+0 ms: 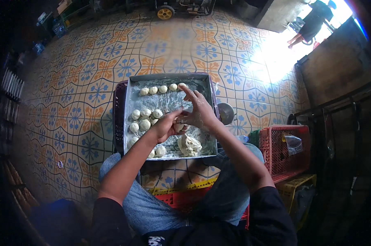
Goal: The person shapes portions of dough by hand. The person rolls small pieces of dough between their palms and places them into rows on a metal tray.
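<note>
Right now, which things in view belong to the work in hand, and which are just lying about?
In use:
- left hand, holding a small pale dough piece
- right hand, open
- round white dough balls
- irregular white dough lump
- square grey metal tray
- dark purple plastic crate beneath

Seemingly just lying about:
- red rectangular plastic crate
- yellow plastic crate, lower right
- black wheel with yellow hub

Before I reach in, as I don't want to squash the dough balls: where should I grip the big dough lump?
Probably low around the right flank of the big dough lump, with a cupped hand coming from the right: it is uneven, without a handle, and bare tray shows there, while the dough balls lie to its left.
</note>
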`<state>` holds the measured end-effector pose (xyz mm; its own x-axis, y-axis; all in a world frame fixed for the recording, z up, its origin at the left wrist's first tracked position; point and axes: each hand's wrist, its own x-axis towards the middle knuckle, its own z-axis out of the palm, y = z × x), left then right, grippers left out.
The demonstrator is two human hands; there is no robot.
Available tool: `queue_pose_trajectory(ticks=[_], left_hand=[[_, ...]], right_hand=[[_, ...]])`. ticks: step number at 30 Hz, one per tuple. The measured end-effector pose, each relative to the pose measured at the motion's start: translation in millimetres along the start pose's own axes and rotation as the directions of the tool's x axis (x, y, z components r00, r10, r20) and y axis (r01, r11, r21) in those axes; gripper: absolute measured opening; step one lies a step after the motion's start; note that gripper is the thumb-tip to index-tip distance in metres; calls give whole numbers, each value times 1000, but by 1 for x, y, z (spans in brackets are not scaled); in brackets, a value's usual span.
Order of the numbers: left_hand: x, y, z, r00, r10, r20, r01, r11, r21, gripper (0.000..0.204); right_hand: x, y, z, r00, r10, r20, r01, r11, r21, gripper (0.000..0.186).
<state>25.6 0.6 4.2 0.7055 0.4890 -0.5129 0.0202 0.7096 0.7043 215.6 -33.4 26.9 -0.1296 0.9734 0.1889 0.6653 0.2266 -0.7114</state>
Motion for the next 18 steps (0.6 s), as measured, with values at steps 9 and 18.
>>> queue_pose_trajectory(ticks=[9, 18], left_hand=[[-12, 25, -8, 922, 283, -263, -51, 764, 644, 36], [-18, 47, -39, 879, 351, -323, -307, 935, 178, 27]], right_hand=[[7, 32, -3, 944, 23, 330, 8, 996, -90, 127], [-45, 158, 87, 952, 130, 277, 41, 843, -536, 66]])
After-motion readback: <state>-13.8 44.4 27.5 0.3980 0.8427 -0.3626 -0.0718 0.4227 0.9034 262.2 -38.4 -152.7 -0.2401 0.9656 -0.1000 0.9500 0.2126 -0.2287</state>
